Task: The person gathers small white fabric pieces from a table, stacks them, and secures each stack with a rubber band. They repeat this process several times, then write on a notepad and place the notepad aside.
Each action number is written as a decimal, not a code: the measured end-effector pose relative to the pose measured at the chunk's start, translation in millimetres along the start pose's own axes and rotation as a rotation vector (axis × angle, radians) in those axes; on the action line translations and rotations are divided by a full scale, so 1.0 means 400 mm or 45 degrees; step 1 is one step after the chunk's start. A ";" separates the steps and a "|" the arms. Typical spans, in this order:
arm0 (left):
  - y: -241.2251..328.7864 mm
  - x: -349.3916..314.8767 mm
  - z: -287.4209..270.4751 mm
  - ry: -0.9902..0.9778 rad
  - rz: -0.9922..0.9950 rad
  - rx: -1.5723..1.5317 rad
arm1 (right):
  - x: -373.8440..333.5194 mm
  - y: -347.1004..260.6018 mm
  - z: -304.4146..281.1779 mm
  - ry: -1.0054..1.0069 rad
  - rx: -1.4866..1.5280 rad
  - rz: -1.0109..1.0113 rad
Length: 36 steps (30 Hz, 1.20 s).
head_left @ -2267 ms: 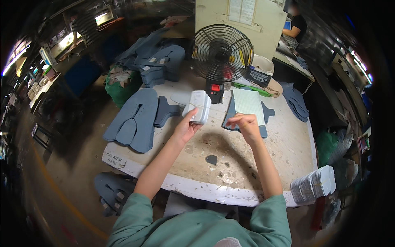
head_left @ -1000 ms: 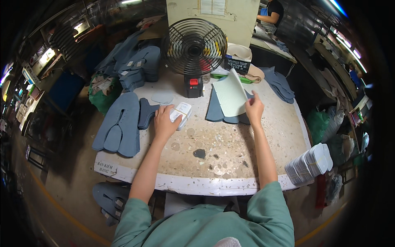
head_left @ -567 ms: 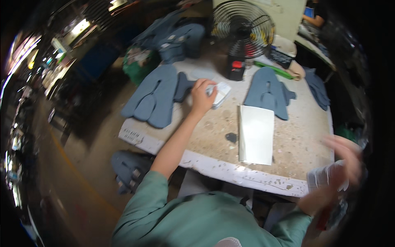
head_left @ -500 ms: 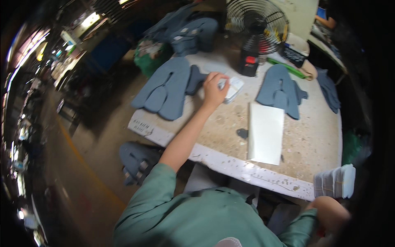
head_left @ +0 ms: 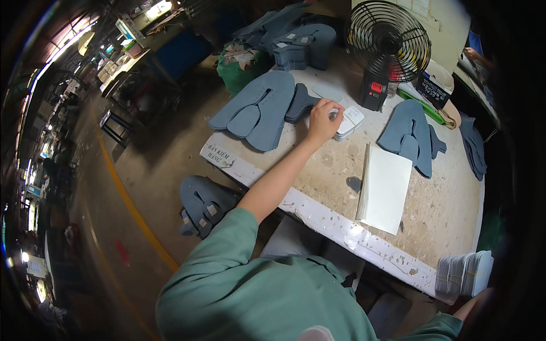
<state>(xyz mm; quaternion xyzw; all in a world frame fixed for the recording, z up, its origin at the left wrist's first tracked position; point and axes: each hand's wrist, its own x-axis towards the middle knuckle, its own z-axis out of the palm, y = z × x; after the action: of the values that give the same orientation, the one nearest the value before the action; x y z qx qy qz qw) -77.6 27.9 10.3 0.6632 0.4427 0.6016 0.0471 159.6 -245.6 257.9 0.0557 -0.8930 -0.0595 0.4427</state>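
Note:
My left hand (head_left: 326, 121) reaches across the table, thumb and fingers curled together at the left edge of a small banded stack of white rounded pieces (head_left: 351, 121). Just left of it lies a dark grey-blue cut piece (head_left: 301, 103), beside a pile of larger grey-blue shaped pieces (head_left: 256, 111). At the table's near right corner, my right hand (head_left: 476, 306) is below several banded bundles of pale flat pieces (head_left: 463, 274). Its fingers are hidden in shadow and behind the bundles, so its grip does not show.
A black fan (head_left: 389, 42) stands at the back of the table (head_left: 318, 187). More grey-blue pieces (head_left: 408, 133) and a white paper sheet (head_left: 387, 188) lie to the right. A green sack (head_left: 242, 71) is at the far left; another grey-blue pile (head_left: 206, 204) sits below the left edge.
The view has shifted, so the table's things appear farther right and mostly lower. My left hand stays at the white stack. Less of my right forearm shows now.

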 end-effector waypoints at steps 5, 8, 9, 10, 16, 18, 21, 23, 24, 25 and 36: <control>0.002 -0.010 -0.008 -0.014 -0.011 0.076 | 0.007 -0.005 -0.040 0.021 0.083 0.051; 0.001 -0.006 -0.007 -0.027 -0.060 0.034 | 0.001 0.002 -0.037 -0.015 0.090 0.045; 0.004 -0.005 -0.006 -0.019 -0.017 0.031 | 0.002 -0.001 -0.033 -0.024 0.086 0.019; 0.005 -0.006 -0.012 -0.009 0.012 0.043 | 0.004 0.001 -0.031 -0.024 0.092 0.024; 0.013 -0.008 -0.011 -0.002 -0.053 0.032 | 0.012 0.007 -0.024 -0.017 0.118 0.028; 0.008 0.003 -0.026 -0.007 -0.036 0.058 | 0.012 0.007 -0.025 -0.006 0.119 0.023; 0.010 0.001 -0.019 -0.050 -0.044 0.048 | 0.013 0.012 -0.029 0.000 0.121 0.032; 0.011 -0.001 -0.016 -0.034 -0.043 0.045 | 0.015 0.010 -0.028 -0.010 0.119 0.027; 0.012 -0.002 -0.014 -0.036 -0.044 0.047 | 0.015 0.010 -0.026 -0.008 0.120 0.026; 0.011 -0.004 -0.016 -0.024 -0.041 0.056 | 0.017 0.010 -0.028 -0.004 0.121 0.022; 0.005 -0.009 -0.012 -0.047 -0.075 0.009 | 0.018 0.034 -0.030 -0.007 0.123 0.010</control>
<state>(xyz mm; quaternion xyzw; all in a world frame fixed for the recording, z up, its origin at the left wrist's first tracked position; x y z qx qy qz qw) -80.1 22.4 10.0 0.6611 0.4631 0.5861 0.0704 164.2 -233.9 273.1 0.0732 -0.8962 -0.0148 0.4372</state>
